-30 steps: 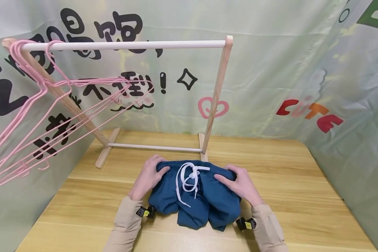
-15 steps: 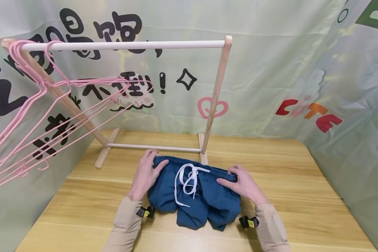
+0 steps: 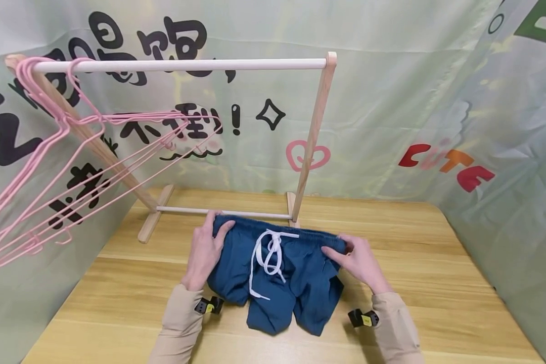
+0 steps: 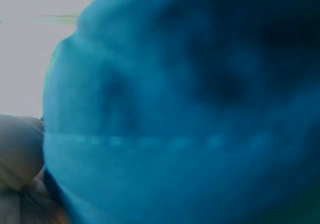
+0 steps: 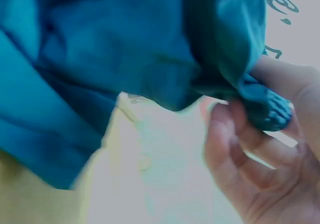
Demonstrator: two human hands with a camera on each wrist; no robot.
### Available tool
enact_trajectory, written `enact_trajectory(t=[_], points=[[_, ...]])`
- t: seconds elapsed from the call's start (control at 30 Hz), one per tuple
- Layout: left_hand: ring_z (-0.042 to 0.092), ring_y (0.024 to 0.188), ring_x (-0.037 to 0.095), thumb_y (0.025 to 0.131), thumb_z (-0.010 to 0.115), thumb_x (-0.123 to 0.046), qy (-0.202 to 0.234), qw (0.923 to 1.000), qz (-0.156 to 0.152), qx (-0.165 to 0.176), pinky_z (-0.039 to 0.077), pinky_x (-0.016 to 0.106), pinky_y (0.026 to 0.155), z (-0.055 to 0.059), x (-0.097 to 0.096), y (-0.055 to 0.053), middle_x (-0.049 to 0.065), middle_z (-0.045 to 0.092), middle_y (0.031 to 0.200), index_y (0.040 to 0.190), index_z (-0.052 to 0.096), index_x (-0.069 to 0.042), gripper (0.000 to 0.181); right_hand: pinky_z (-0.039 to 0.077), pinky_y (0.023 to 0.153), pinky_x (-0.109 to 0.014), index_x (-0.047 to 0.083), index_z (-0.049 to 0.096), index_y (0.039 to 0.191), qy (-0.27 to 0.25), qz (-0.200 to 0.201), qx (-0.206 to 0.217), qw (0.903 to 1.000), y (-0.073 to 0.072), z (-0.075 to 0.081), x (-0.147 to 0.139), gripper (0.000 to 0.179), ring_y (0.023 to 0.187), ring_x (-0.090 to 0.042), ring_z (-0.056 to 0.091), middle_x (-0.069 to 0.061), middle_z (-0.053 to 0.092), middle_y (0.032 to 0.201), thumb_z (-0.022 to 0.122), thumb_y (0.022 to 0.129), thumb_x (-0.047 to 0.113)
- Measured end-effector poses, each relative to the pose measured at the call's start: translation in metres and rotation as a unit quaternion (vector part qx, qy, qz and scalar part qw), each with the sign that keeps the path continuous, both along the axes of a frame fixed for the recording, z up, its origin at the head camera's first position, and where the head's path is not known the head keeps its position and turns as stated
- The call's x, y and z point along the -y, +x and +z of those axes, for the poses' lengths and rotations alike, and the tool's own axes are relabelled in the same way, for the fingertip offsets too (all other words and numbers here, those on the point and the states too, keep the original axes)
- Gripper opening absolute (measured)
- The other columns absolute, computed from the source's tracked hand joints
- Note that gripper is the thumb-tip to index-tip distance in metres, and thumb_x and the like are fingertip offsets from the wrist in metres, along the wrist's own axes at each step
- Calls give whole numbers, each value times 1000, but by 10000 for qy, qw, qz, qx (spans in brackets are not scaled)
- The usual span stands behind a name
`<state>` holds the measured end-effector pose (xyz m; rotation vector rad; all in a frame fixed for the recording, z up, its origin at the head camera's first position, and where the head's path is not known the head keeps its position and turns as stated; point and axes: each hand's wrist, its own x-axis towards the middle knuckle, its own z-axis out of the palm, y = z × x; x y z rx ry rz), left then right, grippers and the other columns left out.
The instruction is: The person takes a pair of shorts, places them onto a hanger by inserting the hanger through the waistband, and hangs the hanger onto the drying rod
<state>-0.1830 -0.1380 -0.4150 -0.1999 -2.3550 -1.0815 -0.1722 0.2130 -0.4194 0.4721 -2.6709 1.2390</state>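
Dark blue shorts with a white drawstring tied at the front hang between both hands, waistband upward. My left hand grips the waistband's left end, its thumb on the front. At the right end my right hand pinches the waistband between thumb and fingers. In the right wrist view, the right hand has its fingers curled round the gathered elastic. Blue cloth covers most of the left wrist view and hides the fingertips there; only a little of the left hand shows.
Behind the shorts stands a rack with a white top bar and wooden posts. Several pink hangers hang at its left end. Beneath is a wooden table, with a printed curtain behind.
The waistband has been raised and drawn wider. My left hand has moved up and slightly left, my right hand slightly right. The shorts now hang flatter, with the legs more spread.
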Motion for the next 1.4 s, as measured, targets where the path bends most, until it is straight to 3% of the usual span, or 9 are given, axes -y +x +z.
enact_trajectory(t=[0.17,0.33,0.63,0.77,0.87,0.97,1.1,1.27,1.4], points=[[62,66,22,95,70,-16,556,9960,-160,-679,41,23,62,19,3,0,13,69,79,111,58,-3,25,49,51,-18,7,63,84,-484,-126,-1160,9920,-4,29,-1,14,57,5,60,-3,62,63,76,85,2],[59,63,12,92,72,-12,902,9863,-296,-1348,37,18,60,55,4,-3,14,71,80,111,58,0,26,49,57,-12,-2,63,95,-1007,2,-2078,9730,-8,71,-2,21,58,5,59,1,63,73,73,80,-11],[72,88,14,94,69,-9,1174,9578,-428,-2588,49,13,79,159,3,-8,21,74,98,112,55,8,28,51,66,-8,-18,56,96,-1769,-117,-3709,9116,-20,157,8,22,66,5,59,15,58,87,69,78,-17],[63,79,1,98,64,-10,1101,9413,-276,-3179,47,11,71,189,0,-7,22,70,89,109,53,11,26,50,68,-8,-20,55,95,-2045,-457,-4297,8783,-20,177,17,24,69,4,59,14,58,88,69,81,-8],[58,72,3,99,60,-9,1055,9335,-175,-3423,44,13,70,199,-1,-4,23,65,86,107,53,13,24,48,71,-7,-19,56,96,-1989,-798,-4635,8598,-18,182,19,27,73,5,58,1,61,83,70,82,-1],[60,71,13,98,59,-4,944,9359,-83,-3392,44,14,72,192,-1,-3,21,66,92,105,55,12,18,47,76,-6,-14,60,93,-1465,-948,-4696,8654,-17,178,15,24,79,1,59,-16,64,82,73,81,2],[67,79,26,93,63,2,231,9565,-120,-2907,49,23,76,159,8,-6,19,71,97,101,60,6,9,46,74,-6,-6,63,88,-125,-714,-4254,9021,-16,152,5,16,78,-15,61,-19,64,85,77,80,-1],[71,91,34,88,67,5,-836,9824,-473,-1600,54,46,81,105,21,-9,16,73,96,100,63,-3,15,52,57,-23,4,65,85,1064,-447,-3301,9368,-15,96,-1,22,64,-18,64,-9,65,84,84,75,0],[69,83,34,86,65,3,-1178,9903,-654,-349,54,49,77,70,25,-5,14,73,95,99,64,-10,18,54,54,-26,6,69,85,1293,-279,-2534,9583,-10,53,0,19,59,-15,65,-6,68,81,85,75,3]])
